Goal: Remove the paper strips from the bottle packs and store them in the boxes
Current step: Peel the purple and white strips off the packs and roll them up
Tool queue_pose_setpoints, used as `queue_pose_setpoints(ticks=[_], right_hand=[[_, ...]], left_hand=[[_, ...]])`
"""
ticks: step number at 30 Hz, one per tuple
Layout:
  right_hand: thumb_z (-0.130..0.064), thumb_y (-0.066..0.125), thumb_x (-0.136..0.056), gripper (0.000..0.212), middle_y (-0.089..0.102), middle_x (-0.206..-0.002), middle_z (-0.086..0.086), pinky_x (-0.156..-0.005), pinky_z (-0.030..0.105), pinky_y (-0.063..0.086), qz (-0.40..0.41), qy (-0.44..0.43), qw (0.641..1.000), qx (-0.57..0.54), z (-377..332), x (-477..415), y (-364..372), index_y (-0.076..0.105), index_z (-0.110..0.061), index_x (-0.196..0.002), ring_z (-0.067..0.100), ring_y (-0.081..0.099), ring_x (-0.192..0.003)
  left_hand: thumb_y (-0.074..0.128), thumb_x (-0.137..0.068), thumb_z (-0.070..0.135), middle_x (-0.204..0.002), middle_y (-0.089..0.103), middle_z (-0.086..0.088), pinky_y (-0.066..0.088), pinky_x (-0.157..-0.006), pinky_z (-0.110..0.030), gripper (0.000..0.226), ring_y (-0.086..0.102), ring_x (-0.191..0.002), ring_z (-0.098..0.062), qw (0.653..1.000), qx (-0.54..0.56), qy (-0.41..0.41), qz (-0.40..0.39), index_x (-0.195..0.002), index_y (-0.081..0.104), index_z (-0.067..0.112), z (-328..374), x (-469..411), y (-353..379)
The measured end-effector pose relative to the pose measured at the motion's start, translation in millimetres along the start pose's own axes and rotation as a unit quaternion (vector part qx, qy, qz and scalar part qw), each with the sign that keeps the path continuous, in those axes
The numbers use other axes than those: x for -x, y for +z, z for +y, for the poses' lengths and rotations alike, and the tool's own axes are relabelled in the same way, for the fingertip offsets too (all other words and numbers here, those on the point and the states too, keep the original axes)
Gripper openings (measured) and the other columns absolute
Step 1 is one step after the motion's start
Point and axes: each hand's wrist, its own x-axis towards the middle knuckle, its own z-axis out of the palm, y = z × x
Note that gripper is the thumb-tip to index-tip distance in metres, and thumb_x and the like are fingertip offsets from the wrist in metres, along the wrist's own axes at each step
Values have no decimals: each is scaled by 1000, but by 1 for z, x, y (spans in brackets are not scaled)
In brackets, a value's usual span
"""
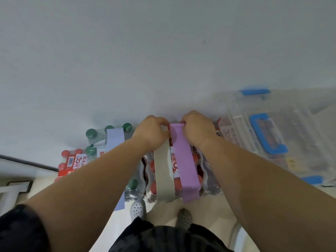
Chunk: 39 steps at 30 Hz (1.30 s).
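A shrink-wrapped pack of red-capped bottles [175,184] stands on the floor by the wall. Two paper strips run over its top: a grey strip [163,171] on the left and a purple strip [184,164] on the right. My left hand [151,133] pinches the far end of the grey strip. My right hand [197,130] pinches the far end of the purple strip at the pack's back edge. To the left, a pack of green-capped bottles [94,137] carries a lilac-blue strip [115,140], partly hidden under my left forearm.
A clear plastic box with blue clips [269,131] stands to the right against the wall. Another red-capped pack [71,162] lies at the far left. A dark cable [27,162] and white furniture sit at the left edge. My two shoes [138,209] stand just before the packs.
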Motion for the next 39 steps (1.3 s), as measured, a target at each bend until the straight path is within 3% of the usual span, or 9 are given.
queue_pose_setpoints(ticks=[6, 9, 12, 16, 21, 24, 27, 33, 39], right_hand=[[-18, 56, -95, 21, 62, -75, 0, -57, 29, 41, 16, 7, 998, -61, -3, 10, -13, 62, -22, -75, 25, 64, -72], [-19, 58, -94, 16, 70, -81, 2, -64, 34, 51, 22, 6, 992, -126, -6, 33, -29, 71, -20, -86, 26, 66, -77], [-26, 60, -96, 16, 75, -91, 1, -75, 35, 56, 20, 6, 985, -173, -3, 69, -46, 75, -22, -97, 23, 67, -84], [-26, 66, -93, 11, 71, -84, -9, -73, 28, 50, 3, -3, 969, -249, 11, 109, -62, 77, -27, -95, 15, 67, -81], [-12, 71, -92, 13, 77, -84, -7, -77, 29, 57, 33, -26, 877, -479, 23, 151, -80, 79, -22, -90, 11, 72, -82], [-10, 70, -94, 16, 78, -83, -4, -71, 21, 55, 47, -38, 829, -557, 19, 172, -93, 78, -23, -89, 4, 71, -77], [-9, 71, -93, 13, 76, -76, -12, -61, 12, 50, 68, -35, 804, -590, 11, 191, -106, 76, -20, -92, -3, 68, -69], [-8, 72, -91, 17, 79, -81, -5, -68, 26, 57, 73, -21, 775, -628, -10, 224, -116, 73, -25, -89, 7, 74, -78], [-9, 73, -89, 13, 79, -84, 3, -63, 26, 54, 72, 9, 763, -643, -47, 252, -101, 74, -22, -87, 14, 74, -78]], left_hand=[[65, -92, 28, -116, 62, -3, 40, -82, -22, 31, 58, -94, -16, 994, 45, 48, 85, -123, 64, 26, 7, 11, 3], [68, -91, 25, -113, 65, 4, 44, -78, -17, 26, 58, -89, -11, 991, 80, 71, 85, -117, 69, 23, 19, 24, -3], [71, -89, 24, -90, 73, 5, 53, -74, -31, 6, 65, -81, -12, 988, 112, 73, 74, -93, 74, 21, 28, 42, -9], [74, -87, 19, -66, 66, 10, 43, -59, -17, 11, 54, -57, 0, 982, 162, 78, 61, -77, 73, 24, 50, 82, -17], [72, -89, 13, -70, 73, -11, 57, -61, -36, 9, 70, -66, -34, 952, 299, 62, 31, -80, 72, 11, 82, 126, -24], [68, -91, 8, -71, 73, -18, 56, -59, -34, 11, 68, -63, -34, 927, 368, 71, 15, -81, 68, 5, 98, 150, -32], [68, -91, 6, -69, 72, -14, 56, -60, -32, 9, 65, -60, -25, 917, 388, 87, 28, -82, 69, 6, 107, 167, -41], [70, -87, 2, -63, 69, -11, 54, -54, -30, 5, 62, -56, -22, 888, 451, 86, 36, -83, 69, 5, 107, 197, -49], [72, -85, -1, -71, 65, -32, 53, -56, -36, 5, 60, -60, -29, 880, 465, 91, 43, -85, 73, 4, 77, 229, -54]])
